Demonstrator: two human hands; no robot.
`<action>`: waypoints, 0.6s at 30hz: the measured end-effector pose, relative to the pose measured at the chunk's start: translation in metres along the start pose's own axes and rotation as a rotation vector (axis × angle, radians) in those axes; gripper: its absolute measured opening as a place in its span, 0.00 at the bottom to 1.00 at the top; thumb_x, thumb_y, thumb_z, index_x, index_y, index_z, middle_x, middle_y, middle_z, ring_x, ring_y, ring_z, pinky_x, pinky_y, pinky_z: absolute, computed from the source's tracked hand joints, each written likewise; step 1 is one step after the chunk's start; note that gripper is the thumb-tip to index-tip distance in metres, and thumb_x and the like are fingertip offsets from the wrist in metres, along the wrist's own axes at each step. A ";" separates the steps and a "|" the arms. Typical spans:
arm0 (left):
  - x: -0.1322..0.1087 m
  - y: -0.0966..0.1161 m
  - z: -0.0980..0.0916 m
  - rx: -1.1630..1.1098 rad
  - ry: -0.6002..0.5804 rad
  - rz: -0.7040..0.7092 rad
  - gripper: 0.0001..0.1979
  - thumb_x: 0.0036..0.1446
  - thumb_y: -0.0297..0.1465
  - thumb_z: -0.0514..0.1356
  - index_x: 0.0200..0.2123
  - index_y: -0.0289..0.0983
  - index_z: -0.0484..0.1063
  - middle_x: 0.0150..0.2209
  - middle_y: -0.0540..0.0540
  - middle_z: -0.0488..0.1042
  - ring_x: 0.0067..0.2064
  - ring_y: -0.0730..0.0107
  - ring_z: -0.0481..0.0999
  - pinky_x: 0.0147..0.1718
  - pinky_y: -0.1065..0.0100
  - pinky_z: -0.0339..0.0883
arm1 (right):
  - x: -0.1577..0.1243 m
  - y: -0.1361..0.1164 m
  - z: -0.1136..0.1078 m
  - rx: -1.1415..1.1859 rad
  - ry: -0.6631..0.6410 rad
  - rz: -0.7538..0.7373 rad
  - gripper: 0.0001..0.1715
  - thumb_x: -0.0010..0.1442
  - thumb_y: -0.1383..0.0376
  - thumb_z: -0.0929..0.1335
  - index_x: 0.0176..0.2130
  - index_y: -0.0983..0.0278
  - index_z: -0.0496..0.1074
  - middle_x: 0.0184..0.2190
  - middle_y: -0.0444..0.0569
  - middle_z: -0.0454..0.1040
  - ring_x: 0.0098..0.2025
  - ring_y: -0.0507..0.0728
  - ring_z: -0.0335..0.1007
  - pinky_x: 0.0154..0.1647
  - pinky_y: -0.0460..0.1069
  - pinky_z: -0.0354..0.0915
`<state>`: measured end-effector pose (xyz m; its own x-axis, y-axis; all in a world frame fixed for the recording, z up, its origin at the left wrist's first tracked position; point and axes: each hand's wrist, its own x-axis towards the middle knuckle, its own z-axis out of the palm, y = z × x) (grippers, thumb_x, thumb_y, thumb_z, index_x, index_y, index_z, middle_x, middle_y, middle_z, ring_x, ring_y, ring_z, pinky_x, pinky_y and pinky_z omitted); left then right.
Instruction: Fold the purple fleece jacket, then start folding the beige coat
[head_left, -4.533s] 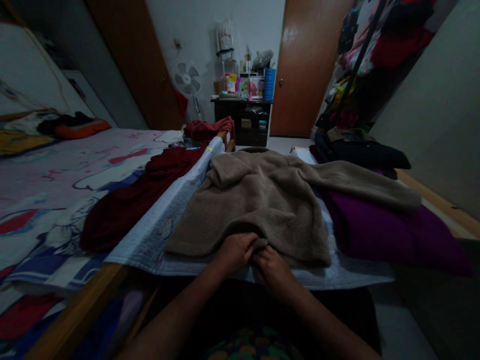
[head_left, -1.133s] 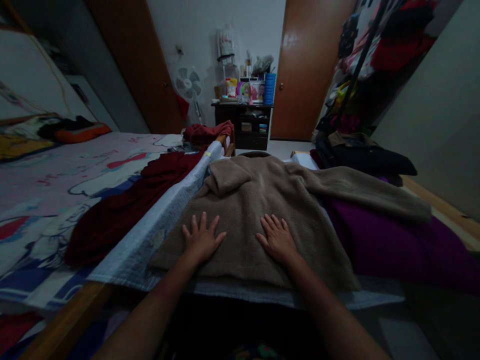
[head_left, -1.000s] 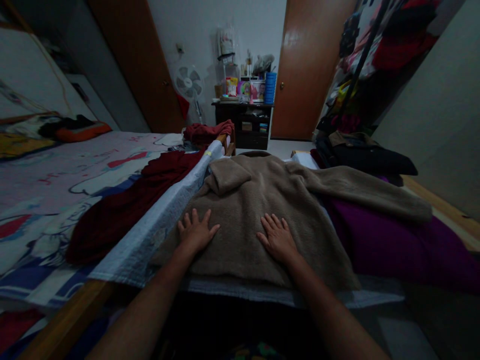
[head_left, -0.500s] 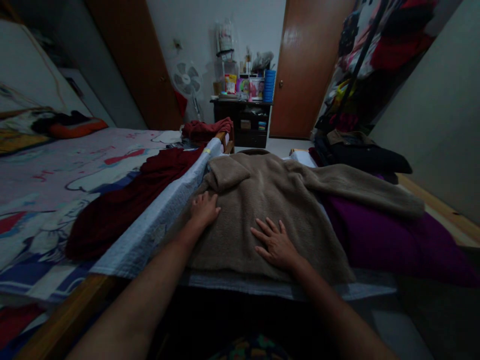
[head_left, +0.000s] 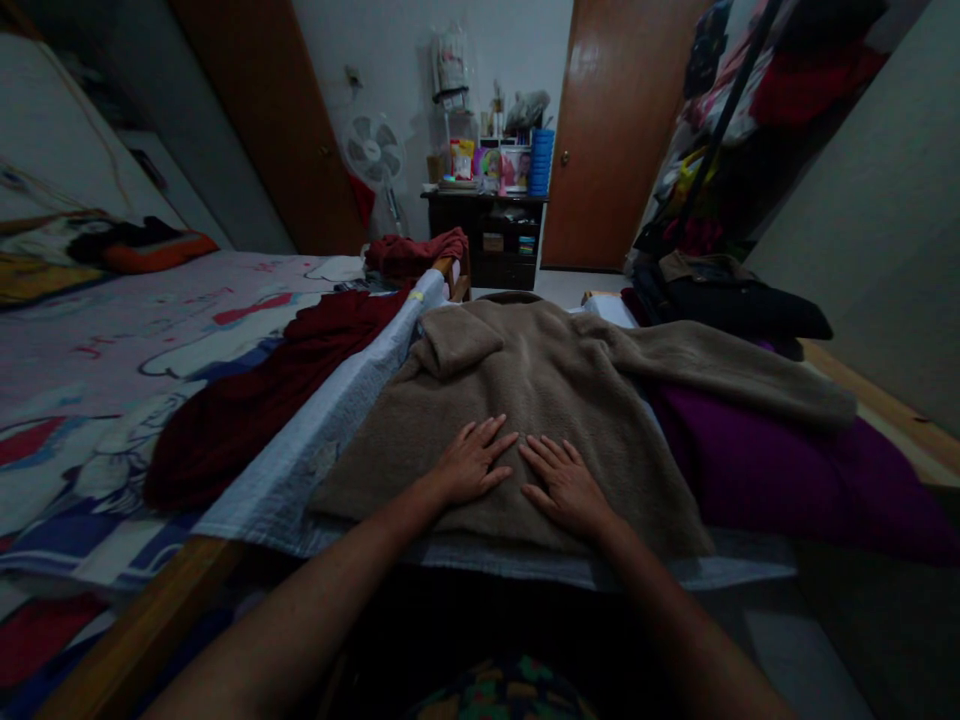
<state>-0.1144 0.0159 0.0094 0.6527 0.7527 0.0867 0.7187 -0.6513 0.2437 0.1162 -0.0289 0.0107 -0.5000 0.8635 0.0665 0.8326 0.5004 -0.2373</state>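
Note:
A fuzzy tan jacket [head_left: 525, 390] lies spread flat on a pale padded cover [head_left: 300, 470] in front of me, one sleeve stretched out to the right over a purple cloth [head_left: 757, 470]. My left hand [head_left: 472, 460] rests flat on the jacket's lower middle, fingers stretched out. My right hand [head_left: 566, 485] lies flat right beside it, fingers spread, its fingertips close to the left hand's. Neither hand holds anything.
A dark red garment [head_left: 262, 400] lies on the patterned bed [head_left: 97, 360] at left. Dark folded clothes [head_left: 727, 300] sit at the back right under hanging clothes. A dark cabinet [head_left: 487, 235] with bottles, a fan [head_left: 371, 155] and a brown door [head_left: 607, 130] stand at the far wall.
From gripping the hem, both hands went flat onto the jacket. The left hand slid out to the left edge, then came back to the middle beside the right hand.

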 end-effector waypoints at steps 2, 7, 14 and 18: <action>-0.008 0.002 -0.001 -0.014 -0.020 0.011 0.31 0.64 0.45 0.53 0.67 0.48 0.51 0.71 0.44 0.43 0.70 0.53 0.46 0.65 0.45 0.41 | -0.003 0.006 0.002 -0.020 0.019 0.040 0.35 0.67 0.50 0.59 0.67 0.59 0.54 0.69 0.49 0.52 0.70 0.61 0.44 0.68 0.62 0.42; -0.025 0.014 -0.005 -0.149 -0.054 0.085 0.30 0.61 0.43 0.57 0.65 0.44 0.57 0.68 0.44 0.54 0.70 0.53 0.47 0.65 0.45 0.43 | -0.011 0.022 0.004 -0.075 0.047 0.129 0.33 0.66 0.51 0.60 0.66 0.59 0.58 0.68 0.48 0.53 0.70 0.62 0.43 0.68 0.61 0.43; -0.029 0.034 -0.017 -0.352 -0.042 0.173 0.16 0.58 0.31 0.59 0.50 0.39 0.71 0.52 0.42 0.71 0.56 0.60 0.67 0.57 0.59 0.61 | -0.024 0.021 -0.004 0.036 0.001 0.165 0.34 0.64 0.51 0.62 0.65 0.59 0.59 0.69 0.50 0.51 0.71 0.64 0.39 0.68 0.64 0.39; -0.027 0.039 -0.023 -0.400 -0.084 0.183 0.25 0.52 0.45 0.65 0.50 0.39 0.71 0.51 0.42 0.70 0.54 0.57 0.67 0.55 0.58 0.62 | -0.035 0.004 -0.012 0.250 -0.136 -0.011 0.43 0.58 0.43 0.66 0.65 0.57 0.58 0.68 0.52 0.54 0.70 0.65 0.40 0.68 0.67 0.35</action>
<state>-0.1095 -0.0270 0.0386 0.7896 0.6071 0.0889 0.4508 -0.6722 0.5873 0.1399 -0.0562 0.0195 -0.5504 0.8330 -0.0562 0.7507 0.4642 -0.4701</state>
